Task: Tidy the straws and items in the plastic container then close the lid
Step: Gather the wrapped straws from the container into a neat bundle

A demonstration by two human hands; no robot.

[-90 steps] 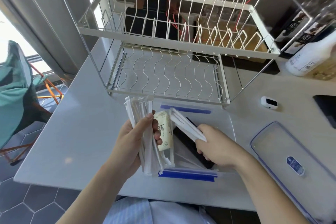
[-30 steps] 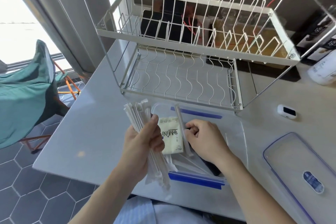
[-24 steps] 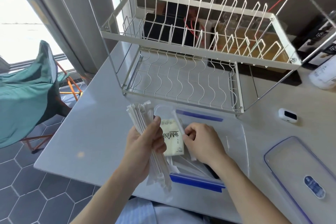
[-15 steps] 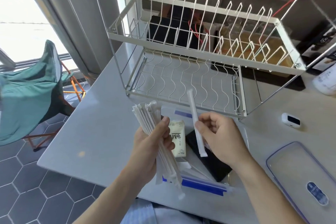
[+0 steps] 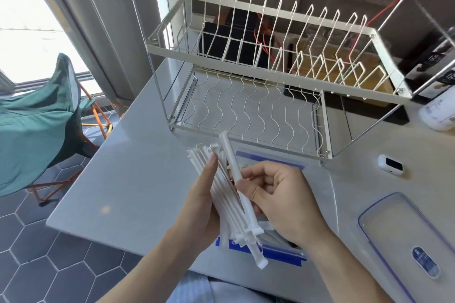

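The left hand [image 5: 204,206] hugs a bunch of straws [image 5: 221,194]. Beside it, the right hand [image 5: 275,199] pinches one straw [image 5: 232,167] against them.

One head-worn wide-angle camera is looking forward and down from the near edge of the tabletop [image 5: 138,179], sitting close above the hands, and facing the far dish rack [image 5: 258,76].

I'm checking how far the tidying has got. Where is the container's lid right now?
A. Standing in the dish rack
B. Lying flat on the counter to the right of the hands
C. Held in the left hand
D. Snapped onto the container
B: the lid lies flat on the counter, right of the right hand, apart from the container.
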